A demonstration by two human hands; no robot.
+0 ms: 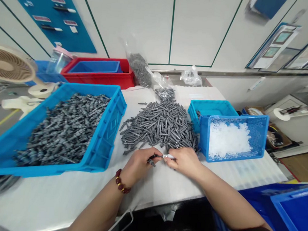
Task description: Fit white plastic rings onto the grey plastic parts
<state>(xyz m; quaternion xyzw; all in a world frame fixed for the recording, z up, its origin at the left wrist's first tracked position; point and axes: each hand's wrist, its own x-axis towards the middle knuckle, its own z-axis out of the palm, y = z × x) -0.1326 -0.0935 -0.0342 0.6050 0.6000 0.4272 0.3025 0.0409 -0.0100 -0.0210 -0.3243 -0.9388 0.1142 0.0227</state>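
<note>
My left hand [139, 163], with a beaded bracelet on its wrist, is closed on dark grey ribbed plastic pins [152, 161]; how many is hard to make out. Touching tip to tip with it, my right hand [182, 161] pinches a small whitish tool or sleeve [168, 156] against the end of a pin. Just beyond both hands spreads a heap of loose grey pins [161, 124] on the white table covering. To the right, a tilted blue bin [204, 138] holds many small clear white rings [230, 138].
At left stands a large blue crate [98, 161] full of grey pins. A turquoise bin [212, 105] sits behind the ring bin. Bags of pins [140, 68], a red crate [98, 78] and a fan [11, 63] line the back. Dark blue bins [292, 213] stand at lower right.
</note>
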